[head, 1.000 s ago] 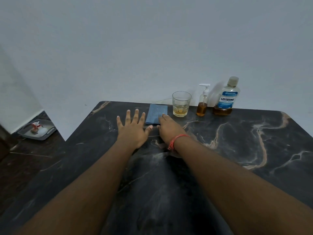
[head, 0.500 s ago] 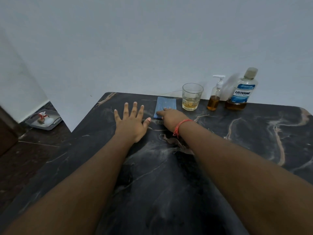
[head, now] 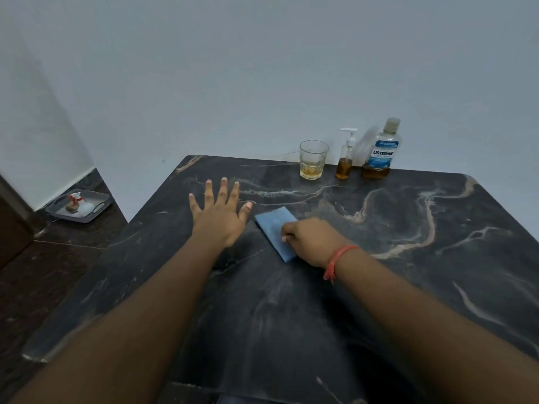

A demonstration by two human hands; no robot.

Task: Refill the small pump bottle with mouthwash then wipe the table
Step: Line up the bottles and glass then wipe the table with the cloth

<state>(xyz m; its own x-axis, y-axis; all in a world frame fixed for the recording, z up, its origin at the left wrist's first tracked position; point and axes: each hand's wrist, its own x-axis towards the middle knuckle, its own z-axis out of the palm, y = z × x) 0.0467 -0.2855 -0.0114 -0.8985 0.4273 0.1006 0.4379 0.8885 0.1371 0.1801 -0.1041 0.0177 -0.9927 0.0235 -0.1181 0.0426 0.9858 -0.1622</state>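
Note:
A folded blue cloth (head: 272, 228) lies on the dark marble table (head: 408, 258) near its middle. My right hand (head: 312, 242), with a red thread at the wrist, presses down on the cloth's near end with curled fingers. My left hand (head: 220, 211) rests flat on the table just left of the cloth, fingers spread. At the table's far edge stand a small pump bottle (head: 345, 158) partly filled with amber liquid and a mouthwash bottle (head: 380, 153) with a blue label and a little amber liquid at the bottom.
A glass tumbler (head: 312, 160) holding a bit of amber liquid stands left of the pump bottle. A grey tray (head: 96, 211) with small items sits on the dark floor at left. A pale wall runs behind the table.
My right hand has dragged the blue cloth from the far edge beside the glass toward me, to the table's middle. My left hand stays flat on the table.

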